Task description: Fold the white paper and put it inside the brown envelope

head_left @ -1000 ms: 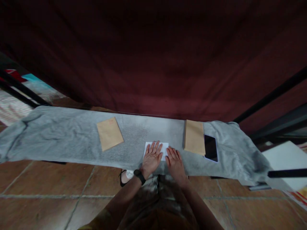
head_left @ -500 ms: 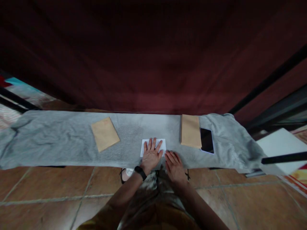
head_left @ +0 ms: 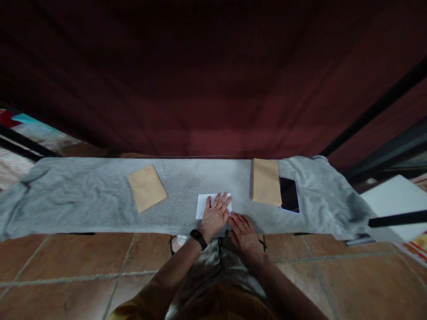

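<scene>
White paper point(head_left: 202, 206): a small flat sheet lying close to the near edge of the counter, roughly midway along its length; the left hand covers much of it.
Left hand point(head_left: 215, 217): palm down on the paper; fingers straight and slightly spread, pressing flat; a black watch point(head_left: 198, 239) circles the wrist.
Right hand point(head_left: 246, 233): palm down at the counter's near edge; fingers extended side by side, tips at the paper's near right corner.
Counter point(head_left: 182, 178): long and narrow, draped in gray plush cloth point(head_left: 83, 195), wrinkled toward both ends.
Brown envelope point(head_left: 147, 188): lying tilted to the paper's left, well apart from it.
Envelope stack point(head_left: 267, 182): to the paper's right, its top by the far edge.
Phone point(head_left: 289, 195): dark screen, pale purple rim; against the stack's right side.
</scene>
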{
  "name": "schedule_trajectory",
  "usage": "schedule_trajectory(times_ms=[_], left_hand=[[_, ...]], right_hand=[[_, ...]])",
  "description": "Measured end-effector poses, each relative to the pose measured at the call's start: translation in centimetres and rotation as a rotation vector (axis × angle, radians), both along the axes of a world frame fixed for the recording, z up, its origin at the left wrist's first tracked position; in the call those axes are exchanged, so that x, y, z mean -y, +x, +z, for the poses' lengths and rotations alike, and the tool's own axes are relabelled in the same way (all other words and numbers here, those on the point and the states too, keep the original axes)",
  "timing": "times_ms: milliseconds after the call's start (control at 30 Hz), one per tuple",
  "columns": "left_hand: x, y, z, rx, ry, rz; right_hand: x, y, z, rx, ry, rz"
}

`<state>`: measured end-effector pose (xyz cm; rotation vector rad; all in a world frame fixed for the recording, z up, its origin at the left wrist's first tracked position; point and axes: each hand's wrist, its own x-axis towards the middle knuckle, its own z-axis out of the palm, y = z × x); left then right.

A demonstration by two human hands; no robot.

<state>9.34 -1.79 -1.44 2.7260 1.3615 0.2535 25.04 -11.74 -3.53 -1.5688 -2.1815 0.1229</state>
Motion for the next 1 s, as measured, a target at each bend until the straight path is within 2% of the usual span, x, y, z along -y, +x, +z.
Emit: schedule_trajectory(times_ms=[167,400,567,833,1000], left_hand=[[0.0,0.0,-0.2,0.008,0.008,0.008],[-0.1,-0.1,-0.6,0.030,-0.011,0.021],[-0.5,-0.2,-0.6,0.062,-0.016,0.026],[-1.5,1.4,-0.4,0.044,-0.042,0.081],[-1.7,1.2,-0.5,0.046,-0.019,0.058]], right_hand=[[-0.9,-0.1,0.8,-0.043,-0.040,-0.008],[-0.9,0.2,-0.1,0.018,-0.038,0.013],[-0.9,0.3,0.3,0.052,-0.032,0.023],[-1.1,-0.2,0.1,0.053,-0.007,-0.017],[-0.9,-0.3,0.1,0.048,-0.002,-0.019]])
